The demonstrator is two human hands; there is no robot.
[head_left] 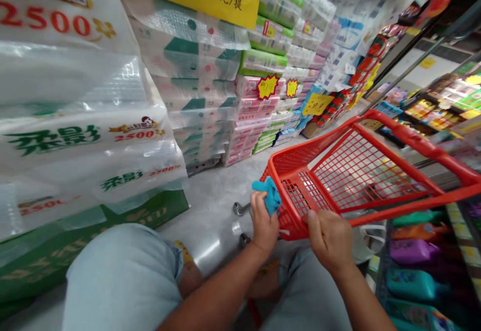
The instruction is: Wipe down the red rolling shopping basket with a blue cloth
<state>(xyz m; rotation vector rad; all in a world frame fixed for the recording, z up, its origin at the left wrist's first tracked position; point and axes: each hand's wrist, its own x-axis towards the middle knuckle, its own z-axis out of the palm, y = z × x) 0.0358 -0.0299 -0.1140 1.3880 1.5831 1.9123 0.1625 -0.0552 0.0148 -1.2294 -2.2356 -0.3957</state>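
A red plastic shopping cart (310,195) with grid walls stands tilted across the view, just ahead of my knees. My left hand (265,223) is closed on a crumpled blue cloth (271,196), which it holds against the cart's near left corner. At the near rim, my right hand (332,240) is closed around the red edge, thumb on top. The cart's handle (421,145) runs off to the right. Parts of the left fingers are hidden by the cloth.
Stacked tissue packs (195,65) rise ahead, and large white paper bundles (75,135) stand close at left. Coloured bottles (413,251) line a low shelf at right. Grey floor (210,195) shows between stacks and cart. A caster wheel (238,209) sticks out beside the cart.
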